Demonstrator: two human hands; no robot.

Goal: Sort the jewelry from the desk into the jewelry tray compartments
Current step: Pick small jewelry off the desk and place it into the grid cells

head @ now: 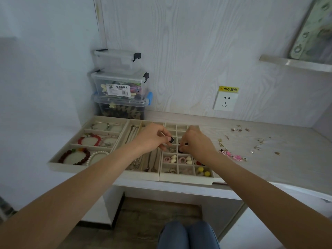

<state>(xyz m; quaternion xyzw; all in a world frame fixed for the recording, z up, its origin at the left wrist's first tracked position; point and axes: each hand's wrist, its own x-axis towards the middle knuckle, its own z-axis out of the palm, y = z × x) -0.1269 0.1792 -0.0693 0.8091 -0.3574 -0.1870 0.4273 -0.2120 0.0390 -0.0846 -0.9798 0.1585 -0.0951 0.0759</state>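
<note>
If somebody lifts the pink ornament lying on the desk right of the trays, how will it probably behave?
The pink ornament looks like several small flower pieces joined in a line, so it would probably hang limp, not stay stiff. It seems thin and small, so likely light. It lies flat on the desk, so rolling seems unlikely; its dangling parts might snag.

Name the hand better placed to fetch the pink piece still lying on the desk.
Right. The right hand is nearer the pink piece, which lies right of the tray. The left hand pinches a small black piece farther off.
</note>
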